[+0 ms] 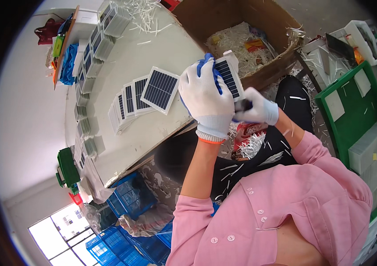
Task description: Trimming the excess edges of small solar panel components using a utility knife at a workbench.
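One panel (230, 79) clasped in my closed left hand (208, 91), at least four fanned panels (142, 94) on the table (170, 46), my right hand (258, 106) curled below, grip too blurred to tell

Pale wall (22, 115), bright window (59, 230) (dark bars (69, 245) across it), white worktable (155, 51), grey floor (330, 9).

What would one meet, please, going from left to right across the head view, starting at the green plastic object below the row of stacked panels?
Green plastic object, fanned-out panels, gloved left hand, gloved right hand, green tray.
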Available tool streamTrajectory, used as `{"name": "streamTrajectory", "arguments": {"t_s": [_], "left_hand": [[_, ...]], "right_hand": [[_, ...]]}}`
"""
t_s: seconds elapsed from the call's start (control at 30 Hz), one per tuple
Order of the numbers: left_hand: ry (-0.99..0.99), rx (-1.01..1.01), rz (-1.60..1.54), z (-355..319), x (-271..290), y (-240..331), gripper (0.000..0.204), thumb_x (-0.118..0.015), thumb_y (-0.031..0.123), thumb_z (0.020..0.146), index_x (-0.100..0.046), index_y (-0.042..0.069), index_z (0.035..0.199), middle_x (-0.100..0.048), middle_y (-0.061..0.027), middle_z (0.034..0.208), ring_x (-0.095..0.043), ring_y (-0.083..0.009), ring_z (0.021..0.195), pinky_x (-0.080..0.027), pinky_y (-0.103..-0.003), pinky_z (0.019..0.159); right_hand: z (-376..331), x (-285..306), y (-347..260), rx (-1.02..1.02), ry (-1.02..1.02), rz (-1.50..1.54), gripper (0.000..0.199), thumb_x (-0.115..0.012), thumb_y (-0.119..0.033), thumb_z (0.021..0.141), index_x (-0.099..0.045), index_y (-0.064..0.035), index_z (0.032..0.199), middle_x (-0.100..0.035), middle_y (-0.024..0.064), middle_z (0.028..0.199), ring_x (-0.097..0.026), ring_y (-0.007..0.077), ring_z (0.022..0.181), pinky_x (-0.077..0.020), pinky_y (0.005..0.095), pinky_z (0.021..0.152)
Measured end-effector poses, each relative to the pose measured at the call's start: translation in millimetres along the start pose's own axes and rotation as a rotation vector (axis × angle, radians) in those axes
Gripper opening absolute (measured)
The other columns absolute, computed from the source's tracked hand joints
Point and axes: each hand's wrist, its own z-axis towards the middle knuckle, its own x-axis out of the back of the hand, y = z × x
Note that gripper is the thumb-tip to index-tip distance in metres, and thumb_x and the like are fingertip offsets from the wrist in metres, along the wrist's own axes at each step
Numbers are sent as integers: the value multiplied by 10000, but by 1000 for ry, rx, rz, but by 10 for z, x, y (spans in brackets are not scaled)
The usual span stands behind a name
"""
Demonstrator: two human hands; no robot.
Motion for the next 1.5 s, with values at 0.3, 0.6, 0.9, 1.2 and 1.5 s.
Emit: {"name": "streamTrajectory", "arguments": {"t_s": [0.3, 0.6, 0.9, 1.2, 1.5], "left_hand": [[16, 11, 2, -11, 17, -4, 379, -641, 47, 759, -669, 26, 1136, -599, -161, 1098, -549, -363, 1064, -431, -466, 938], [13, 11, -2, -11, -12, 0, 358, -645, 56, 776, -661, 25, 1132, -598, -155, 1108, -546, -361, 1071, -429, -467, 945], [42, 30, 47, -32, -3, 10, 376, -637, 60, 794, -679, 65, 1167, -640, -137, 1110, -574, -352, 1044, -452, -439, 925], [-82, -86, -65, 37, 40, 42, 427, -675, 100, 781, -631, 30, 1200, -583, -156, 1165, -528, -372, 1121, -411, -476, 982], [-72, -50, -44, -37, 175, -83, 393, -666, 23, 769, -637, 23, 1161, -590, -156, 1168, -538, -368, 1124, -426, -464, 981]], "right_hand": [[101, 47, -83, -185, 431, 127, 223, -732, -91, 855, -658, 24, 1032, -612, -30, 725, -522, 14, 673, -464, 218, 620], [-98, 32, 14, -275, 75, 8, 233, -800, -105, 779, -678, 26, 929, -692, 56, 764, -611, 92, 693, -509, 257, 654], [36, -452, 247, 22, 628, -95, 434, -701, -82, 877, -517, -60, 1269, -691, 132, 1031, -699, 257, 877, -542, 341, 776], [1138, 40, 1251, -146, 330, 1093, 186, -690, -124, 877, -608, -22, 1009, -671, 62, 842, -681, 205, 842, -548, 341, 769], [231, -9, 147, -248, 305, 437, 157, -715, -84, 854, -665, 14, 966, -653, 48, 694, -595, 95, 513, -493, 256, 462]]}}
